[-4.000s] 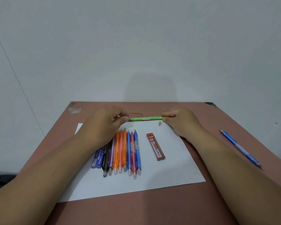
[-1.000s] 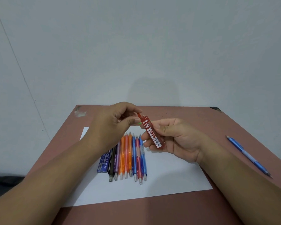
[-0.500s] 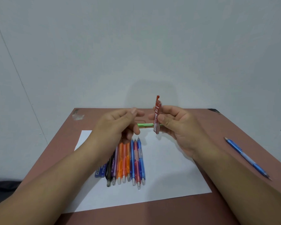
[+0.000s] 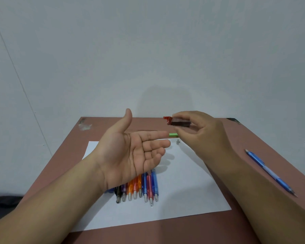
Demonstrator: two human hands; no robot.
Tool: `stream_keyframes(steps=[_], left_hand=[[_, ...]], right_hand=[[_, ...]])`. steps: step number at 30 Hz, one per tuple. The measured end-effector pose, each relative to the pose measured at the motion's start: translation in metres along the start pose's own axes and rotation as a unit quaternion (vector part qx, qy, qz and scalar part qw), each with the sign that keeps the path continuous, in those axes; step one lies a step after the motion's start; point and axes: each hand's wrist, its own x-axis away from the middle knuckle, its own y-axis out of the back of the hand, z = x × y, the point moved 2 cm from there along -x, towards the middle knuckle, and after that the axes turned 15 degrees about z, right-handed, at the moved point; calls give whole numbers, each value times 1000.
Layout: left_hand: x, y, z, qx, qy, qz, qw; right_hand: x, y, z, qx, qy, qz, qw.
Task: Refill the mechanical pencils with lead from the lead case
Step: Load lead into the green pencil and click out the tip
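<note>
My right hand [image 4: 203, 136] pinches the red lead case [image 4: 179, 122] and holds it level above the table, its flip cap open at the left end. My left hand [image 4: 130, 152] is held palm up and flat just below and left of the case, holding nothing. A green mechanical pencil [image 4: 173, 134] lies on the far side of the white paper [image 4: 192, 196], mostly hidden by both hands. A small grey cap [image 4: 178, 141] lies beside it. Several coloured mechanical pencils [image 4: 143, 189] lie in a row on the paper under my left hand.
A blue mechanical pencil [image 4: 269, 172] lies apart on the brown table [image 4: 253, 148] at the right. A blue lead box [image 4: 109, 190] peeks out left of the pencil row. A grey wall stands right behind the table's far edge.
My right hand has tipped the lead case from upright to level. My left hand has turned palm up and spread flat under the case's open end.
</note>
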Motion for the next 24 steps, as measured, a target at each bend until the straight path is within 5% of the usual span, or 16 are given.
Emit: stream_keyframes(steps=[8,13,18,24], left_hand=[[0,-1,1,17,-3,-4,1000],[-1,0,2,11,-6,-7,1000],[-3,3,2,17,-17,-24,999],[-3,4,3,21,-24,-34,999]], right_hand=[[-2,4,-3,146,28,39,988],[-1,5,-4,103,-45,98,989],[-3,0,-14,198,64,58,976],[-3,-2,-12,172,10,93,981]])
